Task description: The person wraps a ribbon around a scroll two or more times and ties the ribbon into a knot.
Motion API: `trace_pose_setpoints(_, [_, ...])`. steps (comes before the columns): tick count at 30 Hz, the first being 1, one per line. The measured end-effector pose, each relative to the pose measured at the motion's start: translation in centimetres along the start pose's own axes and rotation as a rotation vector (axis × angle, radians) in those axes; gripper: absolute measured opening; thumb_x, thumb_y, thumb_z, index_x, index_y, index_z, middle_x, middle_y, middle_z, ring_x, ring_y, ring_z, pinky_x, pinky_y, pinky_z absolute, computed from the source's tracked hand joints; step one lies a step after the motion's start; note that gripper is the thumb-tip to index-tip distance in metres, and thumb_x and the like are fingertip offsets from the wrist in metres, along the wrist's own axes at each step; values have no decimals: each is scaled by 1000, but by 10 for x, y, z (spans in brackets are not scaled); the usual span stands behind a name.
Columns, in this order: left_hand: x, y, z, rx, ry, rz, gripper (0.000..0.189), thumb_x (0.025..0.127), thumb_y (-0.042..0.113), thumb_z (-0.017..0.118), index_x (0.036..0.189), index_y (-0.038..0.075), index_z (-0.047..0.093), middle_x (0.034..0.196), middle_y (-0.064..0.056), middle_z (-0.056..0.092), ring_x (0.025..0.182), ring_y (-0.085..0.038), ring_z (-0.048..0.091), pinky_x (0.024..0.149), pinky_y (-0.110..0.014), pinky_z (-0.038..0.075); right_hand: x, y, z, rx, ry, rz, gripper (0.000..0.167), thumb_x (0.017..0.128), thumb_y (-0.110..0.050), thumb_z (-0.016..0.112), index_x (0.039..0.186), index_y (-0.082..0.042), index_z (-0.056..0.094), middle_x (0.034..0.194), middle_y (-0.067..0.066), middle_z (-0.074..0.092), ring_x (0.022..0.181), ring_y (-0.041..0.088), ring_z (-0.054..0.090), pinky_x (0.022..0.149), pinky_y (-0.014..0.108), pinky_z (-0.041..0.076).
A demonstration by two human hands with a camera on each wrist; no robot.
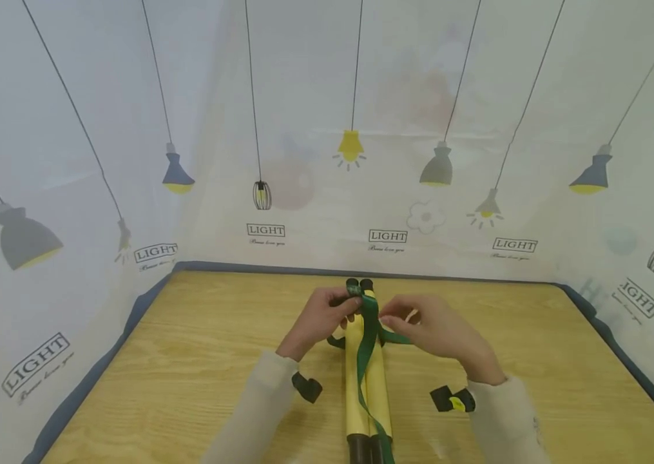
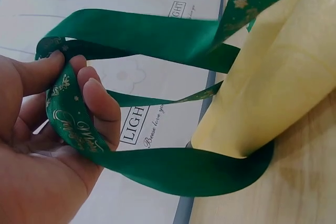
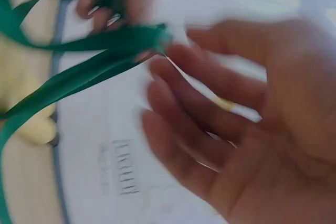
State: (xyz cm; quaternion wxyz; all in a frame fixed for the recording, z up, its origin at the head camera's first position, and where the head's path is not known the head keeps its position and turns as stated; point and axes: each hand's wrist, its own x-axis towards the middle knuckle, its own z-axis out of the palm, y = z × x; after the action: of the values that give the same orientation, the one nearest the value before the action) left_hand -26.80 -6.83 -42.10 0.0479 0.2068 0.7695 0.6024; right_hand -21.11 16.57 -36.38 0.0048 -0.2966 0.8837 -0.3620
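Observation:
Two pale yellow rolls with dark ends (image 1: 354,399) lie side by side on the table, pointing away from me. A green ribbon (image 1: 368,335) with gold print goes around them near the far end, and one tail runs down along their top. My left hand (image 1: 327,314) pinches a looped part of the ribbon (image 2: 142,32) between thumb and fingers, left of the rolls. To the right of them, my right hand (image 1: 433,325) is raised with loosely bent fingers (image 3: 176,140) beside the ribbon. It appears blurred in the right wrist view, with nothing gripped.
The wooden table (image 1: 216,361) has a blue-grey edge, with a pale wall covering (image 1: 315,245) printed with lamps rising behind and at both sides. Black straps (image 1: 307,387) hang at both wrists. Another green ribbon length (image 1: 396,337) extends right, under my right hand.

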Motion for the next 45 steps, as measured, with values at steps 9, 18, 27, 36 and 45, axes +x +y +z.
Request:
trace_pose_setpoints(9, [-1,-2,1,-30,-57,-32,23,103,19,63,103,0,75,89,-22,69,74,-15,60,64,-28,53,19,41,23,173,8,44,50,96,-35,73,140,-14,61,141,7,64,129,32,60,108,54,50])
trace_pose_setpoints(18, [-1,-2,2,37,-74,10,21,101,23,67,97,6,79,85,-3,66,73,-27,60,64,-37,56,30,51,49,199,149,116,14,95,-26,75,96,-13,73,92,2,74,76,14,62,64,28,53])
trace_pose_setpoints(27, [-2,-4,4,40,26,20,27,101,24,66,86,7,81,85,-1,63,70,-15,55,68,-45,57,35,44,62,289,204,146,22,102,-10,60,121,-8,72,81,15,77,70,34,69,61,32,57])
trace_pose_setpoints(36, [-1,-3,8,-142,74,-35,23,101,25,66,120,18,78,96,1,76,66,-14,58,62,-26,49,32,44,56,293,158,196,30,104,-19,61,131,-8,69,123,14,74,110,29,74,95,48,59])
trace_pose_setpoints(45, [-4,1,-3,-266,-94,-33,17,103,15,58,103,3,70,87,0,56,77,-16,50,71,-30,50,28,45,39,76,267,84,20,102,-10,63,117,-15,76,118,8,76,101,27,74,77,30,61])
